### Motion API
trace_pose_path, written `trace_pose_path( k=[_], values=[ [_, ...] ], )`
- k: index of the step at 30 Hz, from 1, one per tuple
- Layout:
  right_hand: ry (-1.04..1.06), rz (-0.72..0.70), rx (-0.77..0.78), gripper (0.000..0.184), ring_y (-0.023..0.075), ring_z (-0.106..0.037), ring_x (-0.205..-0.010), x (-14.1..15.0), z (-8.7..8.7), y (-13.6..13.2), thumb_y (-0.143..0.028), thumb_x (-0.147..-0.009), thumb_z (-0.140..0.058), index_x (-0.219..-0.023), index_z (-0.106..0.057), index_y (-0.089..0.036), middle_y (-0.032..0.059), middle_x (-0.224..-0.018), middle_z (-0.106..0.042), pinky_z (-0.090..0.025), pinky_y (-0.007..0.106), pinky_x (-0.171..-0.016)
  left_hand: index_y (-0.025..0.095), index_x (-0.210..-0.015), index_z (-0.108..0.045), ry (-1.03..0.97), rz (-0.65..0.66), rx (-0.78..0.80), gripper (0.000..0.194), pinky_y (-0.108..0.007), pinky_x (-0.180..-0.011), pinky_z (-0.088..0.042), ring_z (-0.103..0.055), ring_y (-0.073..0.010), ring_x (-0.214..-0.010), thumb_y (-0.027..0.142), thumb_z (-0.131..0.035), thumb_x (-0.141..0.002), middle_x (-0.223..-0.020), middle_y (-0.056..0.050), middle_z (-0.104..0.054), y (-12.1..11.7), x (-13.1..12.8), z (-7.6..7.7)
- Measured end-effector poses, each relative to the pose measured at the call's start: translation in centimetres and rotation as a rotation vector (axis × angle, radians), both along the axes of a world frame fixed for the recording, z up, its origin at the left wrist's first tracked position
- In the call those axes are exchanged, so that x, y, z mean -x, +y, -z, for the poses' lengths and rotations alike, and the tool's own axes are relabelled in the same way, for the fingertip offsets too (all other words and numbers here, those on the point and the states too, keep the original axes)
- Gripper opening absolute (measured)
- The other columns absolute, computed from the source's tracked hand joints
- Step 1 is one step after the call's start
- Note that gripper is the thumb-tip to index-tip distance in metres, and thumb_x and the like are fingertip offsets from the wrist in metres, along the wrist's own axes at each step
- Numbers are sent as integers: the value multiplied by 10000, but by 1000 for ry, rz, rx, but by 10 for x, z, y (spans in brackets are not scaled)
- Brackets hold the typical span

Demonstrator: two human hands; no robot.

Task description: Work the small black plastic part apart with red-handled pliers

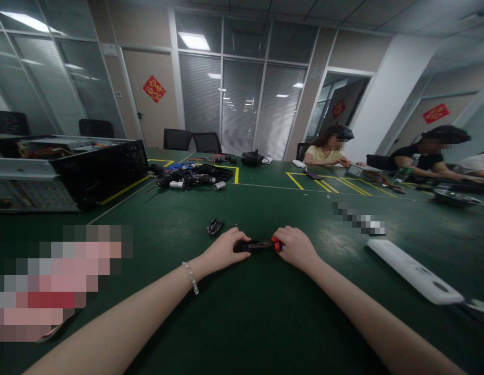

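Observation:
My left hand is closed, thumb and fingers pinching a small dark part whose kind I cannot make out. Opposite it, my right hand is wrapped round the red-and-black handle of a tool that looks like pliers. Its dark metal end reaches left towards the part, and the two seem to meet between my hands. Both hands are just above the green tabletop. Beyond my left hand lies a small black crumpled-looking piece, with a thin dark bit beside it.
A black computer case stands at the left. Several tools and dark parts lie in a heap behind. On the right is a white power strip. Co-workers sit across the table at the far right.

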State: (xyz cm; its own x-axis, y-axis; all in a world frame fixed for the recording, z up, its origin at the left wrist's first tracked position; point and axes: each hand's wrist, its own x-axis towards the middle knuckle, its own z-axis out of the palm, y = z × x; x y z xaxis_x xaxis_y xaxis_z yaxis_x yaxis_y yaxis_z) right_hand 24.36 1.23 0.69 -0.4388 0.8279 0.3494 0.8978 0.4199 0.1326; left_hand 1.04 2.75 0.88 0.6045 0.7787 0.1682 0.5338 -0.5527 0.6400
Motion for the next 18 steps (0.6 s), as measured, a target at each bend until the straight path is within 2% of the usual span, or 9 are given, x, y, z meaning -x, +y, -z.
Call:
trace_pose_path(
  k=[8, 18],
  values=[
    [19, -15, 0, 125, 142, -469, -678, -1, 2, 0, -175, -665, -496, -765, -570, -186, 25, -748, -581, -333, 258, -607, 227, -1009, -541, -7, 16, 10, 315, -306, -757, -415, -501, -166, -864, 338, -581, -717, -1003, -23, -478, 0, 1, 2],
    [0, -6, 13, 136, 140, -470, -683, -2, 4, 3, -176, -654, -509, -774, -572, -181, 34, -761, -579, -337, 258, -613, 216, -1005, -548, -3, 15, -8, 325, -302, -718, -419, -503, -163, -818, 351, -584, -712, -985, -30, -481, 1, 1, 3]
  ],
)
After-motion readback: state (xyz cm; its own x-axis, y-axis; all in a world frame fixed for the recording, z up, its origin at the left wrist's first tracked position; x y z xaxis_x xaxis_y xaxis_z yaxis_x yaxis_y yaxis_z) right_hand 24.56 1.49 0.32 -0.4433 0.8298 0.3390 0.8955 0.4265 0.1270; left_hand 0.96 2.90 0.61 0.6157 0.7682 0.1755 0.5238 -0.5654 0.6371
